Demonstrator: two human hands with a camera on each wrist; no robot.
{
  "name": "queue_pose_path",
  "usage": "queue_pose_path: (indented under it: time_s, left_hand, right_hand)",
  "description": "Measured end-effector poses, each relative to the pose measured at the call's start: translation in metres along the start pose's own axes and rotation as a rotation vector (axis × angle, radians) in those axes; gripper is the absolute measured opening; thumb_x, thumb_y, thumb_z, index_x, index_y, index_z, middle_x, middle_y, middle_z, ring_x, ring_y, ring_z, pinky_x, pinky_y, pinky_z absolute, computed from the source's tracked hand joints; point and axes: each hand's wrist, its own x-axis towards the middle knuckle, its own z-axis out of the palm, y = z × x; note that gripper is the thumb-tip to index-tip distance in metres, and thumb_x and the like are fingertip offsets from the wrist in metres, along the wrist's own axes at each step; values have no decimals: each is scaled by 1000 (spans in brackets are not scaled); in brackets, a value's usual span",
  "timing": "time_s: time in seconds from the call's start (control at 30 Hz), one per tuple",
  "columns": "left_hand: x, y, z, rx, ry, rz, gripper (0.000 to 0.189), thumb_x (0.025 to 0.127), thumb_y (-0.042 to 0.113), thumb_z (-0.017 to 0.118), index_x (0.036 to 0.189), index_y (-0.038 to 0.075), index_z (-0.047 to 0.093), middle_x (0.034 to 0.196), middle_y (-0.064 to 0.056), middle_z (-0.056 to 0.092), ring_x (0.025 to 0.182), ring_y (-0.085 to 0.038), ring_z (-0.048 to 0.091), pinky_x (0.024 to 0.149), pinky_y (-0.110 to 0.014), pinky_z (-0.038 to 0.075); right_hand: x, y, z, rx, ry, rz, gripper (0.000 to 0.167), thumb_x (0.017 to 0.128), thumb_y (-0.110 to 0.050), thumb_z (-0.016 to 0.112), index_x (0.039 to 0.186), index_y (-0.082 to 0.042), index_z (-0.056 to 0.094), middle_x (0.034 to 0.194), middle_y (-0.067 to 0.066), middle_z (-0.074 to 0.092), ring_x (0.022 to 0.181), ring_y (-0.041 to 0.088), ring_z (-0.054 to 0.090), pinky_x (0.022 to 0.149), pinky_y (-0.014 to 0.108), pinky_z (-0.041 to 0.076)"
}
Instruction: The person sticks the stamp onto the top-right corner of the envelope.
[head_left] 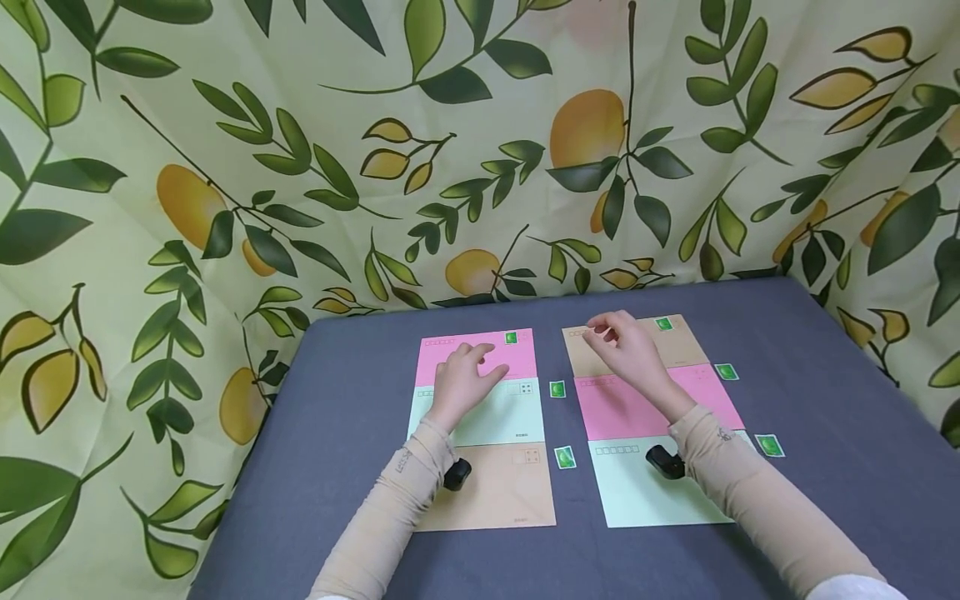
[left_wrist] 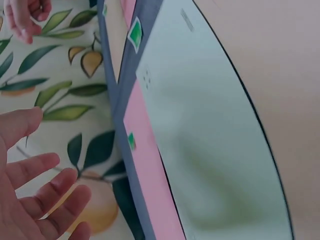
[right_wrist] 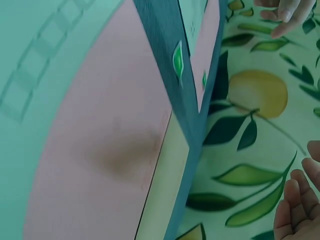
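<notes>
My left hand, fingers spread and relaxed, hovers over the left column of envelopes: pink on top, mint in the middle, brown at the bottom. It holds nothing. The pink one carries a green stamp at its upper right corner. Over the right column hangs my right hand, fingers loosely bent with nothing between them. There a brown envelope with a green stamp lies at the top, above a pink envelope and a mint envelope.
Between the columns lie two loose green stamps, an upper one and a lower one. Two more, a far stamp and a near stamp, lie along the right column. A leaf-patterned curtain borders the dark blue tabletop.
</notes>
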Motion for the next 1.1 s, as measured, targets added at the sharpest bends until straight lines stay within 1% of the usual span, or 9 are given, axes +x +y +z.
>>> queue_pose_path:
  time_s: [0.13, 0.23, 0.37, 0.53, 0.63, 0.83, 0.97, 1.1]
  left_hand:
    - [-9, -16, -6, -21, 23, -29, 46, 85, 41, 64, 123, 16, 60, 107, -9, 62, 95, -22, 58, 85, -44, 39]
    - [-17, -28, -10, -12, 36, -42, 46, 84, 41, 64, 122, 15, 61, 103, -8, 63, 93, -22, 59, 83, -43, 39]
    - [-28, -43, -14, 4, 32, -71, 46, 84, 41, 65, 122, 15, 61, 102, -8, 63, 92, -22, 59, 79, -42, 38]
    - [-41, -62, -17, 12, 9, -112, 47, 84, 41, 64, 122, 14, 60, 101, -11, 63, 92, -26, 59, 75, -42, 38]
    - [-45, -73, -17, 13, 1, -138, 47, 84, 41, 64, 122, 13, 60, 99, -11, 63, 91, -27, 59, 75, -44, 39]
    - [-49, -91, -13, 10, -22, -198, 49, 84, 40, 65, 123, 10, 60, 93, -10, 61, 83, -24, 56, 75, -45, 39]
    - [-52, -98, -12, 19, -13, -210, 48, 84, 37, 66, 121, 7, 61, 92, -12, 60, 79, -24, 54, 73, -47, 41]
    - [-53, -104, -12, 35, 0, -211, 49, 82, 35, 68, 121, 6, 61, 94, -13, 60, 83, -27, 55, 74, -48, 42]
  right_hand:
    - [-5, -8, 11, -6, -60, -2, 27, 88, -21, 63, 107, -2, 63, 103, 15, 59, 90, 28, 56, 77, 39, 45]
    - [-10, -11, 20, -16, -101, 7, 30, 86, -20, 64, 110, -2, 62, 108, 15, 59, 93, 29, 57, 78, 42, 47]
    - [-16, -12, 34, -11, -162, 33, 32, 85, -20, 66, 111, -2, 62, 111, 14, 58, 94, 29, 57, 78, 39, 48]
    - [-19, -11, 46, -20, -222, 25, 33, 83, -16, 68, 110, 1, 62, 107, 16, 58, 88, 27, 55, 75, 36, 46]
    - [-18, -10, 51, -47, -249, 25, 33, 81, -15, 69, 109, 0, 63, 104, 17, 58, 85, 25, 54, 74, 37, 46]
    - [-20, -6, 59, -65, -295, 99, 36, 81, -16, 69, 113, -1, 61, 108, 16, 58, 89, 25, 56, 79, 40, 48]
    - [-21, -4, 62, -70, -296, 116, 36, 81, -17, 69, 112, -1, 61, 108, 16, 58, 89, 26, 58, 80, 41, 49]
    - [-19, -3, 64, -85, -291, 102, 34, 80, -16, 69, 110, 0, 62, 105, 17, 59, 88, 27, 59, 80, 42, 49]
